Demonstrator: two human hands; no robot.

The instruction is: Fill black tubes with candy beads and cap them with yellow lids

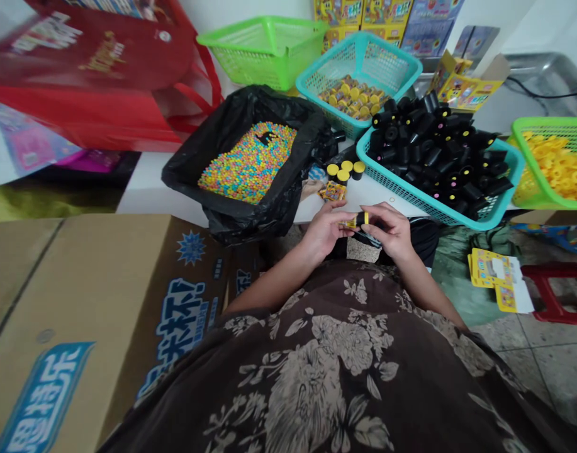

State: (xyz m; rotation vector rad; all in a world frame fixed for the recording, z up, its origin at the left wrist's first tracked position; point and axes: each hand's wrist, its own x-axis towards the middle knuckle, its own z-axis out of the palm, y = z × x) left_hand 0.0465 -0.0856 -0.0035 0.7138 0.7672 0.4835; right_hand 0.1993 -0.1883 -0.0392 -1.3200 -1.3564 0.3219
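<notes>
Head view: you look down past your floral shirt (pixel 316 371) at both hands, drawn in close just off the edge of a white table (pixel 144 176).

Left hand (pixel 322 231): fingers (pixel 340 217) curl narrowly around a short black tube (pixel 362 218), with a yellow printed wrapper (pixel 348 223) at its near end (exactly where the paper meets the tube is too small to tell).

Right hand (pixel 389 231): fingers (pixel 374 214) pinch narrowly at the tube's other end, so your two hands seem to steady it between them.

Things: at 12 o'clock, three yellow-capped tubes (pixel 345 171) stand upright near a small yellow packet (pixel 333 191), placed within easy reach. At 1 o'clock, a teal mesh basket (pixel 401 182) holds a loose heap of matte black tubes (pixel 434 148).

Rest: at 11 o'clock, a crumpled black bin liner (pixel 231 214) lines a container of pastel round candies (pixel 248 163). At 2 o'clock, a green mesh basket (pixel 519 170) carries yellow plastic rings (pixel 559 167). At 9 o'clock stands a printed cardboard carton (pixel 80 314); at 10 o'clock, a glossy red bag (pixel 90 69). At 3 o'clock, yellow cards (pixel 493 274) lie on the floor.
</notes>
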